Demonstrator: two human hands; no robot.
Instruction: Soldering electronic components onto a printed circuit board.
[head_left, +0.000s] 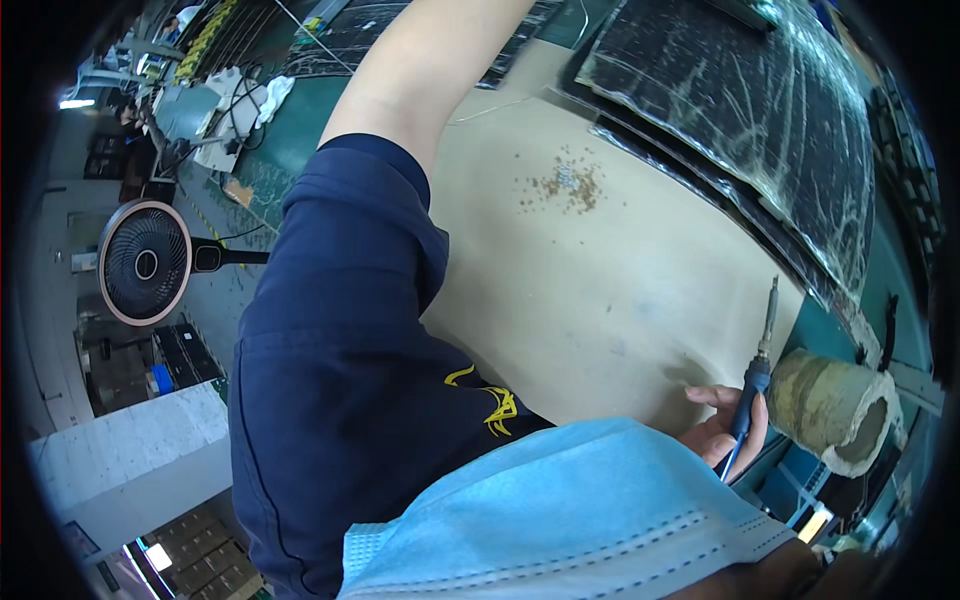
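Note:
My right hand [715, 432] is closed around the dark blue handle of a soldering iron [752, 385]. The iron's metal tip points up and away, over the right side of a beige work surface [520, 330]. My left arm, in a dark blue sleeve [350, 260], reaches up across the picture. Its bare forearm [420, 70] runs out at the top edge, so my left hand is out of sight. Small brown bits [565, 185] lie scattered on the far part of the beige surface, with a few greyish ones among them.
A black panel under shiny wrinkled film [730, 120] lies at the far right. Beside my right hand is a thick, rough, hollow cylinder [815, 400]. A round fan [146, 262] stands at the left. A light blue face mask [560, 510] covers the lower middle.

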